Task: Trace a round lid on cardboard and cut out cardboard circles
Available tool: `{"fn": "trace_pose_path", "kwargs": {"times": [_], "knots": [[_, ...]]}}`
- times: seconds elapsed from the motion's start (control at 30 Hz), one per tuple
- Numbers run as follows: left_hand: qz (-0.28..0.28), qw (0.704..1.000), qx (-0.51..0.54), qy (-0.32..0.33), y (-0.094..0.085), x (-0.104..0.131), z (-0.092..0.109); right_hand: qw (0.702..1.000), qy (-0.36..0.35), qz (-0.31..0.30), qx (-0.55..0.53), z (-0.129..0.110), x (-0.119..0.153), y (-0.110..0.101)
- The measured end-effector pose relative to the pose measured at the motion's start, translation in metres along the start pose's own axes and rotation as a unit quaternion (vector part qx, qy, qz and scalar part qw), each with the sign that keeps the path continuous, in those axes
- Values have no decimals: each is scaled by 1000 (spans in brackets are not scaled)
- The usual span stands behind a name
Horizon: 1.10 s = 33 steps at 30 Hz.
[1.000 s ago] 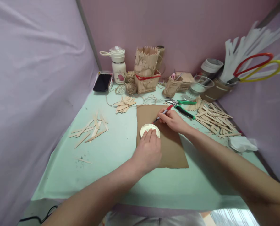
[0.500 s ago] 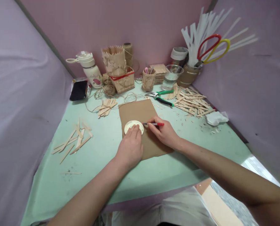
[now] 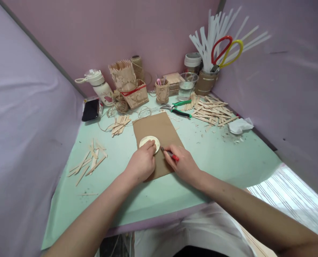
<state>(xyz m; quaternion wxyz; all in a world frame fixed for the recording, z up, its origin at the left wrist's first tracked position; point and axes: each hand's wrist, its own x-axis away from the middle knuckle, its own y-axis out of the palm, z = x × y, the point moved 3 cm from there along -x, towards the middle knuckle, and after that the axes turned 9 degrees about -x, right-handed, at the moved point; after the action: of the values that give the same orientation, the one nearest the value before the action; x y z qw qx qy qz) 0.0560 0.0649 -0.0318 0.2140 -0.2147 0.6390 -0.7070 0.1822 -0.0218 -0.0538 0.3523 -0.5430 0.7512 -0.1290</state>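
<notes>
A flat, round, cream-coloured lid (image 3: 145, 139) lies on a brown cardboard sheet (image 3: 159, 125) near the middle of the table. My left hand (image 3: 142, 160) presses on the lid's right side, its fingers together and bent, hiding part of the rim. Pinched in the fingers of my right hand (image 3: 184, 162) is a pen (image 3: 172, 155) with a red end. Its dark tip points at the lid's right edge, close to the cardboard; whether it touches cannot be made out.
Wooden sticks lie in a pile (image 3: 212, 110) at right, a bundle (image 3: 120, 125) and a loose group (image 3: 90, 160) at left. Behind are green-handled pruning shears (image 3: 178, 109), a cup of water (image 3: 187, 87), stick-made baskets (image 3: 136, 96), a bottle (image 3: 101, 89), and scissors (image 3: 225, 51) among white strips.
The pen in my right hand has moved down along the lid's right side, its red end tilting toward me. My left fingers are more bent on the lid. The whole view has shifted slightly.
</notes>
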Motion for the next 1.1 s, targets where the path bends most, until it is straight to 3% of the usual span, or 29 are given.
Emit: {"fn": "trace_pose_path", "kwargs": {"times": [0.33, 0.73, 1.1], "knots": [[-10, 999, 19, 40, -2, -3, -7, 994, -47, 18, 93, -16, 21, 29], [-8, 998, 25, 61, -10, -3, -6, 987, -63, 21, 149, -29, 29, 39], [-16, 998, 31, 53, -10, -4, -6, 989, -78, 21, 122, -34, 28, 47]]}}
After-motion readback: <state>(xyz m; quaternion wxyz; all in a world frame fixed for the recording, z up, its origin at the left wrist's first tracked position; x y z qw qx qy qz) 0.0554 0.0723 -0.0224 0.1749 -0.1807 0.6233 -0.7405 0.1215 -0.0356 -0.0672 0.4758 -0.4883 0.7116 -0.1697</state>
